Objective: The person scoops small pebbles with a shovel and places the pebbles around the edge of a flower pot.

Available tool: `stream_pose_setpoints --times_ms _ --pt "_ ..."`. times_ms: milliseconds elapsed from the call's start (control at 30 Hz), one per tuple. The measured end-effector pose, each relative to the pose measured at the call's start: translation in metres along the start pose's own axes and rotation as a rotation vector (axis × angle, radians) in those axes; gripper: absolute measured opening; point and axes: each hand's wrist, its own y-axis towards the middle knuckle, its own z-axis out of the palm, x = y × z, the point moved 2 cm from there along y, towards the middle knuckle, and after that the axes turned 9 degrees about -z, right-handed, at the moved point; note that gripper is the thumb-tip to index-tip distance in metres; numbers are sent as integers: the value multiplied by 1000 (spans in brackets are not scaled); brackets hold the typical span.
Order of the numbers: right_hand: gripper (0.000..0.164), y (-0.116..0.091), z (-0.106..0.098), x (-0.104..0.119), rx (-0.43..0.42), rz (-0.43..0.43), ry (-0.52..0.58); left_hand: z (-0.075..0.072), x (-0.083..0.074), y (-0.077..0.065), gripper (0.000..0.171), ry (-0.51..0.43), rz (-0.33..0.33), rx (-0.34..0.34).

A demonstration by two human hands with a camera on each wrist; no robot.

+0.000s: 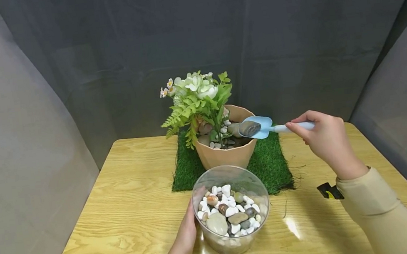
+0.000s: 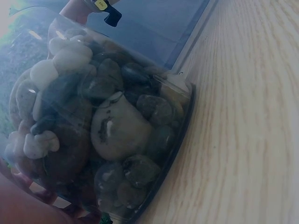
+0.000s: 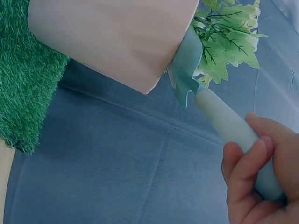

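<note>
My right hand (image 1: 327, 140) holds a light blue trowel (image 1: 260, 127) by its handle (image 3: 229, 121). A smooth grey stone (image 1: 250, 128) lies on the trowel's blade, over the right rim of a peach-coloured flowerpot (image 1: 227, 157). White flowers and green leaves (image 1: 200, 96) rise from the pot, with stones and white pebbles around their stems. In front of the pot stands a clear round container (image 1: 235, 245) of mixed stones and white pebbles (image 1: 232, 211). My left hand (image 1: 186, 229) rests against the container's left side, its fingertips partly hidden behind it.
The pot stands on a square of artificial grass (image 1: 273, 173) on a wooden table (image 1: 123, 215). Stray dark strands lie by the grass's right edge. Dark cloth (image 1: 135, 59) hangs behind the table, and grey cloth (image 1: 18, 123) hangs at the left.
</note>
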Motion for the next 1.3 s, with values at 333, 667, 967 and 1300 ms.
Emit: stream_pose_setpoints --times_ms 333,667,967,1300 --pt "26 10 -3 6 50 -25 -43 0 1 1 68 2 -1 -6" --pt "22 16 -4 10 39 -67 -59 0 0 1 68 1 2 -5" --pt "24 20 -4 16 65 -66 -74 -1 0 1 68 -11 3 -2" --pt "19 25 -6 41 55 -188 -155 -1 1 1 69 -21 -4 8"
